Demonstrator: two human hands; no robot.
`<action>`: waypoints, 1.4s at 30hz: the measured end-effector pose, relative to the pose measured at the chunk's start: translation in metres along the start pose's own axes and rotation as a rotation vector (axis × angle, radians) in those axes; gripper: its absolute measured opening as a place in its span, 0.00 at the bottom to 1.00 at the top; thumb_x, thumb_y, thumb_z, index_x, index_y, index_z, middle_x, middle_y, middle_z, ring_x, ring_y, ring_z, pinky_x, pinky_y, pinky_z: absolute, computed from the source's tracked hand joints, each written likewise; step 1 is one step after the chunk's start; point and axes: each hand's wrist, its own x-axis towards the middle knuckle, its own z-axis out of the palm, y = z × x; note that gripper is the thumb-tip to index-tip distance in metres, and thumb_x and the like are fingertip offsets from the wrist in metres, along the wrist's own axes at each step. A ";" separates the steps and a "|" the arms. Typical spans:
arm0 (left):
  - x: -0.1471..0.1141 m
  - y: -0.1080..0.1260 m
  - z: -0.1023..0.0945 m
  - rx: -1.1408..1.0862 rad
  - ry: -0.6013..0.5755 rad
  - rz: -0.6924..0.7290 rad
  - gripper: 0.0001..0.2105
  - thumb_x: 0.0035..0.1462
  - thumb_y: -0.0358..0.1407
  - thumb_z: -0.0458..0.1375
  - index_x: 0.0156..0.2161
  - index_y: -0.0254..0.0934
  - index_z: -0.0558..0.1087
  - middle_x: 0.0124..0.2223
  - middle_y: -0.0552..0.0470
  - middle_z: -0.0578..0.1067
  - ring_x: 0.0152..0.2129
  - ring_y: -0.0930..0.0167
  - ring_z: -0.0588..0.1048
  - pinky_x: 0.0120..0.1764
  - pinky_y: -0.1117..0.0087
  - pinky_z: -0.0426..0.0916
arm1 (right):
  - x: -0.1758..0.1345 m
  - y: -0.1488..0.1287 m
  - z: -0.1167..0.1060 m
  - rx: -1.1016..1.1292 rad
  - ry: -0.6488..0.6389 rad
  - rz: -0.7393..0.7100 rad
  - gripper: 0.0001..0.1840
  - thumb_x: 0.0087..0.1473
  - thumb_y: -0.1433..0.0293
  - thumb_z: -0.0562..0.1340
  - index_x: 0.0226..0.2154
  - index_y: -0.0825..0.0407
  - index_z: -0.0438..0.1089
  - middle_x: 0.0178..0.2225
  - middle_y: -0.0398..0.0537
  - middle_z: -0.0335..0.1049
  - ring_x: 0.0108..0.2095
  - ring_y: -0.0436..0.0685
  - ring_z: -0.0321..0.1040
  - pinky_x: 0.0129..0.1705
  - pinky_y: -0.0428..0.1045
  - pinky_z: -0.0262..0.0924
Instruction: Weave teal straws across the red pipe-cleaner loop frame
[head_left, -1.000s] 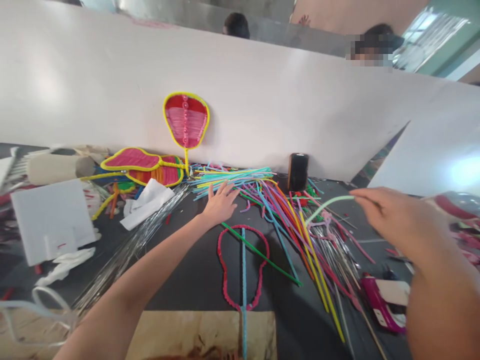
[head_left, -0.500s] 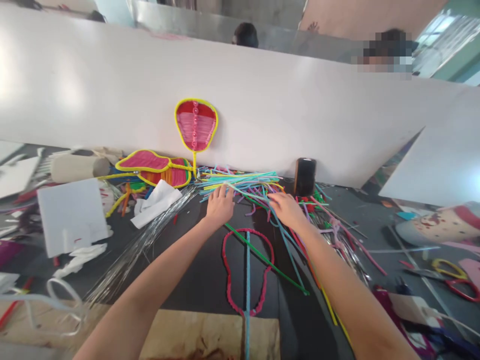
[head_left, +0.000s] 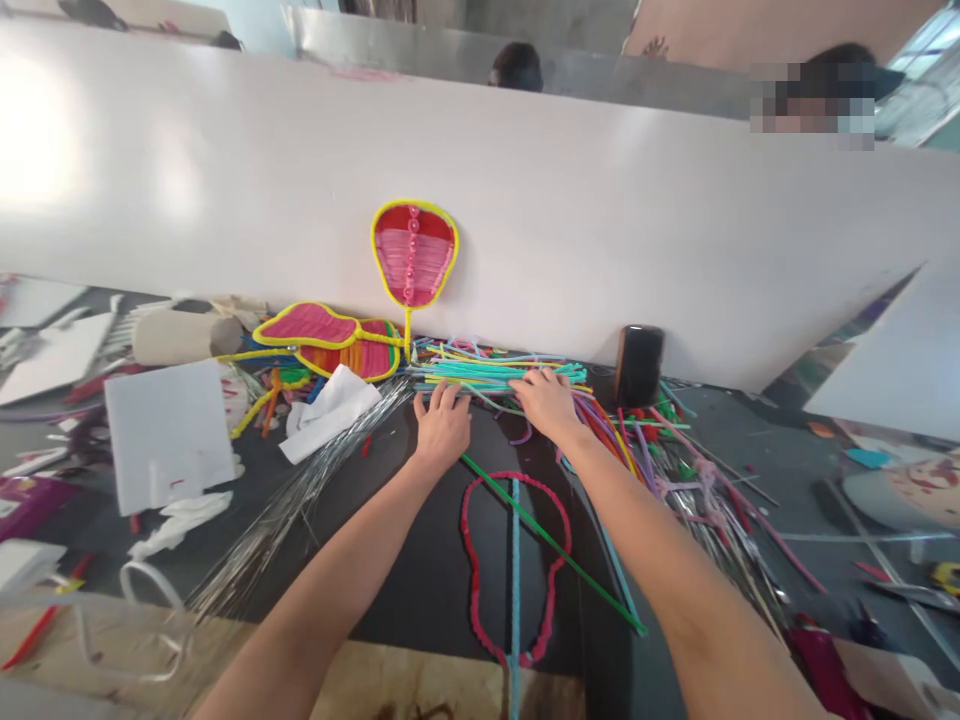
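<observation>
A bundle of pipe cleaners [head_left: 495, 374], mostly turquoise with some yellow, lies at the foot of the white board. Over its near left edge rest the slightly spread fingers of my left hand [head_left: 444, 430]. My right hand [head_left: 551, 408] curls its fingers on the bundle's right part; the fingertips are partly hidden among the strands. Closer to me, a pink-red wavy outline [head_left: 466, 560] lies flat with a light blue stem [head_left: 515, 560] down its middle. One green pipe cleaner [head_left: 555, 545] crosses it at a slant.
A yellow-edged pink leaf shape [head_left: 414, 255] stands against the white board [head_left: 562, 200]. Similar shapes [head_left: 307, 328] lie to its left. A phone [head_left: 639, 365] leans at right. Thin wires [head_left: 300, 500], white paper [head_left: 171, 437] and a wooden board [head_left: 420, 685] surround the work area.
My right hand has moved left and onto the bundle, which looks more evenly lined up. My left hand has stayed at its near edge. The view has shifted slightly left.
</observation>
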 end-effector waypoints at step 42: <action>0.001 0.005 -0.022 -0.157 0.167 -0.080 0.14 0.53 0.26 0.48 0.39 0.43 0.71 0.45 0.51 0.74 0.48 0.65 0.66 0.53 0.58 0.52 | -0.122 -0.020 -0.078 0.628 -0.157 0.254 0.13 0.52 0.57 0.58 0.29 0.50 0.66 0.23 0.41 0.67 0.24 0.51 0.63 0.25 0.44 0.51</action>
